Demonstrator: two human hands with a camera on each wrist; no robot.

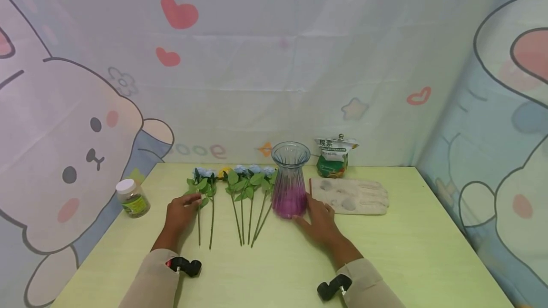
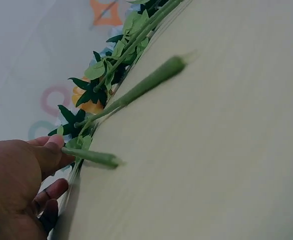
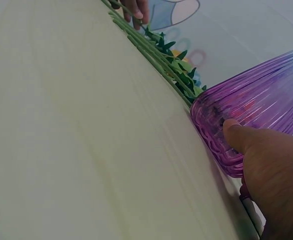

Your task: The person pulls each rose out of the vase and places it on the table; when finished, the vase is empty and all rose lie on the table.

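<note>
A clear ribbed vase (image 1: 289,179), blue at the flared top and purple toward the base, stands upright on the table. My right hand (image 1: 321,221) holds its lower right side, with the thumb (image 3: 241,137) across the purple glass near the base. Farther left, my left hand (image 1: 181,211) pinches the leftmost artificial flower stem (image 2: 99,158) between thumb and forefinger, close to its leaves. Another flower stem (image 1: 211,225) lies just beside it. Several more flowers (image 1: 243,187) with blue heads and green leaves are laid side by side between that pair and the vase; one yellow head (image 1: 223,172) shows among them.
A white-lidded jar (image 1: 133,198) with a green label stands at the table's left edge. Right of the vase lie a pair of pale work gloves (image 1: 364,197) and a thin red stick (image 1: 310,187). A clipped green-and-white bag (image 1: 334,160) stands behind them, near the printed curtain.
</note>
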